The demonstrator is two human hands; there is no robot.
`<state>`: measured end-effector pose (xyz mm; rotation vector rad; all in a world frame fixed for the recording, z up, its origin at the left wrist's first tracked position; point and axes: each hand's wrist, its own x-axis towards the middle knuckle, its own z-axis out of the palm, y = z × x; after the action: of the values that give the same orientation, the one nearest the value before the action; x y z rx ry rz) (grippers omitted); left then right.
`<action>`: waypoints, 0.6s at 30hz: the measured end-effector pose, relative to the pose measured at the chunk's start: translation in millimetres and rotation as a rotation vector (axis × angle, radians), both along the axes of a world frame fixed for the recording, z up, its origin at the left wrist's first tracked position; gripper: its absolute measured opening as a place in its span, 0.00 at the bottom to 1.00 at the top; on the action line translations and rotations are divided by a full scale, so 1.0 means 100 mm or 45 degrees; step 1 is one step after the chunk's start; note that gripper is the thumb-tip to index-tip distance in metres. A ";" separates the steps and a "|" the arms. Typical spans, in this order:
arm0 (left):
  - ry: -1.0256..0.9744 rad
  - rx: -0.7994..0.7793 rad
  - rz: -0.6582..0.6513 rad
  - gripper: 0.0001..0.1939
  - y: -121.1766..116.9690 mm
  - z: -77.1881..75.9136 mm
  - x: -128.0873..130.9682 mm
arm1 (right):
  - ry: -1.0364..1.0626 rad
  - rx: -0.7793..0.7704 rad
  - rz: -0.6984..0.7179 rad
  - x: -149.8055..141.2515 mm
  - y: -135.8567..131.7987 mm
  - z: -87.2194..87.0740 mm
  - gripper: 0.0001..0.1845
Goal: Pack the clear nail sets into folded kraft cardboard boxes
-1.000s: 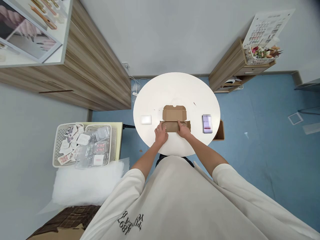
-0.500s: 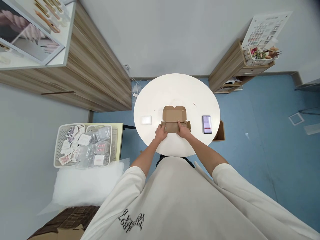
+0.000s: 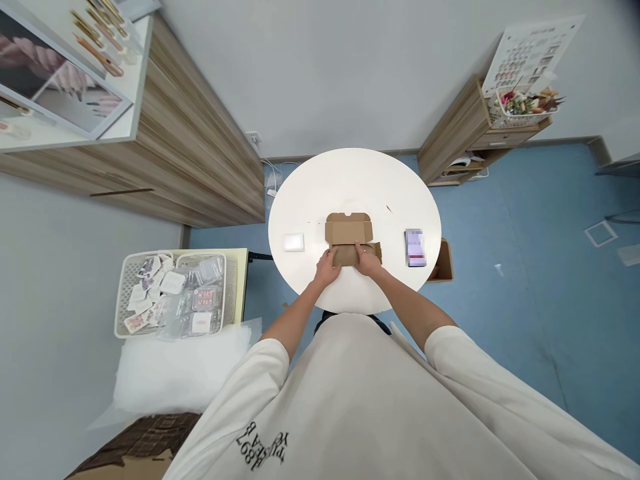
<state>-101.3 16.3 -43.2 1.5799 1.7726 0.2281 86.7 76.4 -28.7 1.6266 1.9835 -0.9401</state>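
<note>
The left hand [image 3: 327, 268] grips the left end of the cardboard box [image 3: 349, 232], thumb side and fingers bent over its near part. The right hand [image 3: 369, 260] is closed about the right end, its thumb reaching up to the fold line. How hard either presses cannot be told. The box lies at the centre of the frame on the white table [image 3: 350, 177], its lid laid back toward the top of the frame and a side flap [image 3: 378, 252] sticking out past the right hand.

Since a second ago, the left hand has slid a little rightward, and the box's left end, which then jutted out further left, now ends nearer the middle. The right hand, the lid and the right flap keep their places.

The near table edge runs just below the hands, close to the shirt [image 3: 350, 400]. A wide stretch of tabletop separates the lid from the far rim at upper centre. Tabletop also lies between the box and the white pad [image 3: 293, 242] at its left, and between the right hand and the purple pack [image 3: 415, 248], which sits near the right rim.
</note>
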 end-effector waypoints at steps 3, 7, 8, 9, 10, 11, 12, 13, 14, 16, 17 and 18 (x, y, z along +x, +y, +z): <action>-0.003 0.037 -0.088 0.42 -0.07 0.04 0.08 | 0.017 0.009 0.006 0.01 0.00 0.01 0.51; 0.018 0.003 -0.077 0.34 -0.09 0.02 0.12 | 0.020 0.010 0.016 0.01 0.00 0.01 0.52; 0.040 -0.015 -0.086 0.32 -0.09 0.01 0.12 | 0.019 0.013 0.018 0.01 0.01 0.02 0.52; 0.068 -0.035 -0.101 0.30 -0.08 0.01 0.11 | 0.019 0.017 0.021 0.01 0.02 0.02 0.52; 0.100 -0.056 -0.118 0.29 -0.07 0.00 0.11 | 0.021 0.019 0.025 0.01 0.02 0.02 0.53; 0.138 -0.078 -0.137 0.29 -0.06 0.01 0.10 | 0.025 0.017 0.027 0.01 0.03 0.02 0.53; 0.179 -0.100 -0.160 0.28 -0.05 0.02 0.10 | 0.030 0.010 0.028 0.01 0.04 0.02 0.53; 0.221 -0.120 -0.187 0.28 -0.03 0.03 0.10 | 0.036 0.001 0.026 0.01 0.05 0.03 0.53; 0.264 -0.134 -0.221 0.28 -0.02 0.05 0.09 | 0.040 -0.008 0.024 0.01 0.06 0.03 0.54; 0.347 -0.146 -0.300 0.29 0.03 0.08 0.09 | 0.045 -0.015 0.021 0.01 0.06 0.02 0.54; 0.382 -0.147 -0.343 0.30 0.05 0.09 0.09 | 0.047 -0.011 0.021 0.01 0.06 0.02 0.53; 0.409 -0.144 -0.383 0.30 0.08 0.10 0.08 | 0.047 -0.005 0.023 0.01 0.06 0.01 0.53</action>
<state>-93.3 24.0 -33.4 1.8504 1.7139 -0.2796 87.8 82.8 -27.9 1.5979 2.0160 -0.9738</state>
